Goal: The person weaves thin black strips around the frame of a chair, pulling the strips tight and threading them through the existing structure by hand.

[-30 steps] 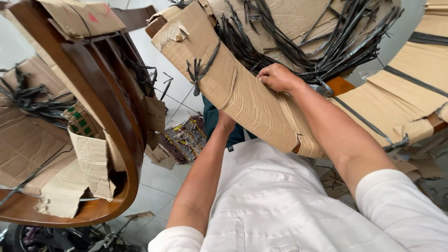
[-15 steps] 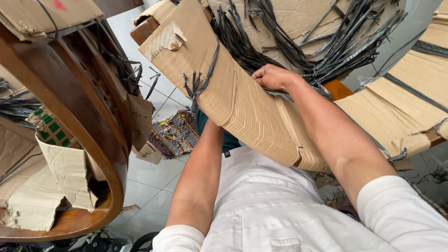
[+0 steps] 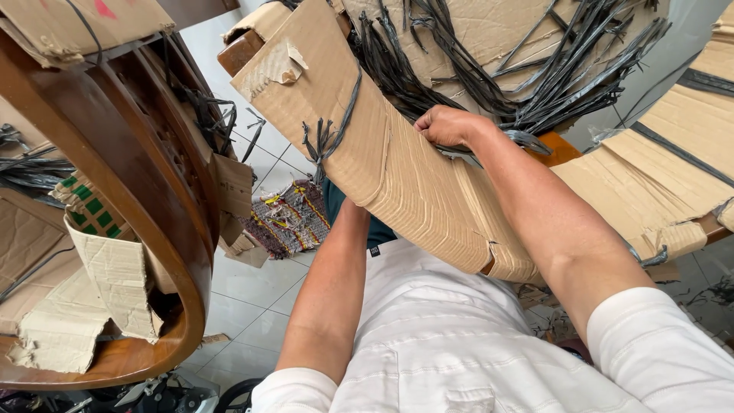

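The right hand (image 3: 451, 126) is closed in a fist on the upper edge of a corrugated cardboard wrap (image 3: 397, 168). The fingers curl over that edge and press into the cardboard and the black plastic straps (image 3: 535, 92) lying just behind it. The grip is narrow and holds the cardboard edge; whether a strap is also caught in it cannot be told.

The cardboard wrap covers a curved wooden furniture part (image 3: 554, 147), whose brown surface shows just beside the right wrist. The wrap runs diagonally from upper left to lower right, in front of the person's chest. A knotted black strap (image 3: 325, 141) binds it near its upper end, and a torn flap (image 3: 271, 65) hangs at the top corner.

The left forearm (image 3: 329, 298) reaches up beneath the wrap. The left hand is hidden behind the cardboard, so its grip cannot be told.

To the left stands a second curved wooden frame (image 3: 164, 229), dark brown, partly wrapped in torn cardboard pieces (image 3: 115, 283) and loose black straps. Below, between the two pieces, a patterned woven mat (image 3: 287, 222) lies on the white tiled floor (image 3: 252, 294). More strapped cardboard (image 3: 665, 160) lies at the right.
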